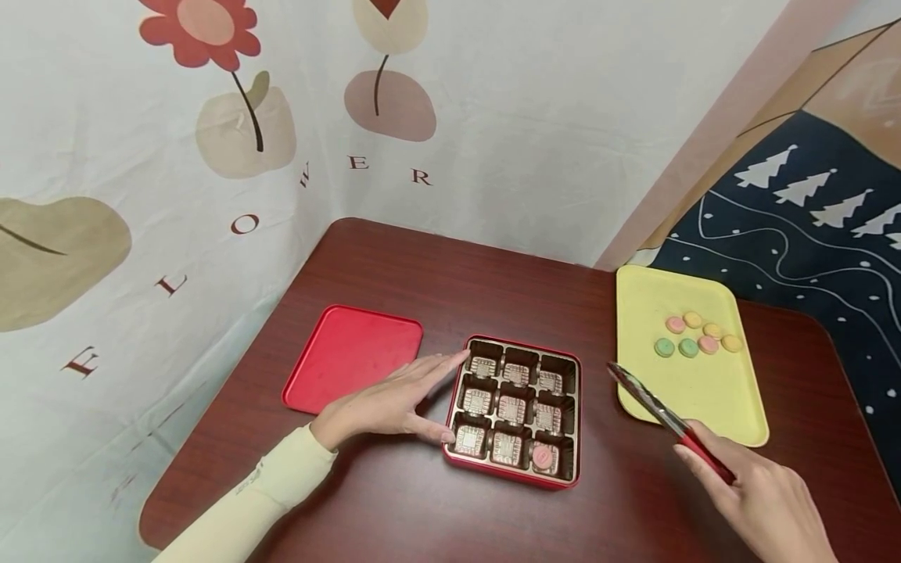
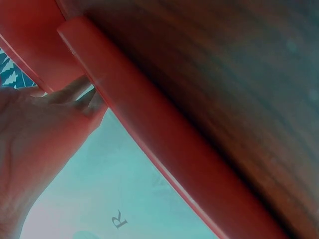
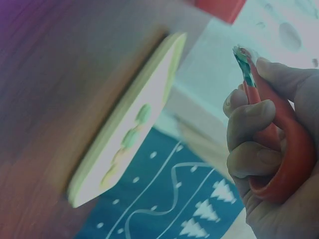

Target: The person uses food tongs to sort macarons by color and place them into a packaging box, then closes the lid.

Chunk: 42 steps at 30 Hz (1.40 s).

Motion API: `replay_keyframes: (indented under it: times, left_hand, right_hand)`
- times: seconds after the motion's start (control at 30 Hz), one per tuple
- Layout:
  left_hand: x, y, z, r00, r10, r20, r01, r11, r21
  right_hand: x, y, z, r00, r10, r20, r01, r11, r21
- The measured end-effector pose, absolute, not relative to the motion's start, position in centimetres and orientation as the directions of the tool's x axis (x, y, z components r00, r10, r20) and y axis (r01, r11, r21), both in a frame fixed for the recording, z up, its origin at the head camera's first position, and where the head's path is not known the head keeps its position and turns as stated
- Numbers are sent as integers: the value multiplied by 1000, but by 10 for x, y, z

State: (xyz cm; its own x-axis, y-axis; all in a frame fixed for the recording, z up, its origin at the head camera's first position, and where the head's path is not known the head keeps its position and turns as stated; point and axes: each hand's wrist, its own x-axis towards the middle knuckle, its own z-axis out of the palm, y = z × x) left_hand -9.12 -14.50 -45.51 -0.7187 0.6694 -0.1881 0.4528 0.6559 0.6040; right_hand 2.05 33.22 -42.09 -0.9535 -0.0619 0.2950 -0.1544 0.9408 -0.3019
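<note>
A red square box (image 1: 510,471) holds a dark insert with rows of square compartments. One pink macaron (image 1: 542,457) sits in its near right compartment. My left hand (image 1: 394,399) rests at the box's left side, thumb and fingers extended and spread along the rim. In my right hand (image 1: 763,489) is a pair of tongs (image 1: 655,407) with red handles (image 3: 294,154); my fingers curl round the grip. Their metal tips point up and left, over the gap between box and yellow tray (image 1: 693,399). Nothing shows between the tips in the head view.
Several pink, yellow and green macarons (image 1: 665,347) lie on the far half of the yellow tray at right. A red lid (image 1: 362,352) lies flat left of the box. Printed cloth (image 1: 521,156) hangs behind the dark wooden table (image 1: 486,266).
</note>
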Motion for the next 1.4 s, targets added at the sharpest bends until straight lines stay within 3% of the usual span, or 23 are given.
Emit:
replay_keyframes:
  times: [0.53, 1.4]
  left_hand:
    - [-91, -146, -456, -723, 663, -196, 443, 662, 604]
    - [-90, -146, -455, -720, 673, -169, 469, 651, 597]
  right_hand:
    - [23, 277, -415, -840, -379, 390, -496, 827, -264]
    - [37, 244, -431, -792, -518, 323, -605, 736, -303]
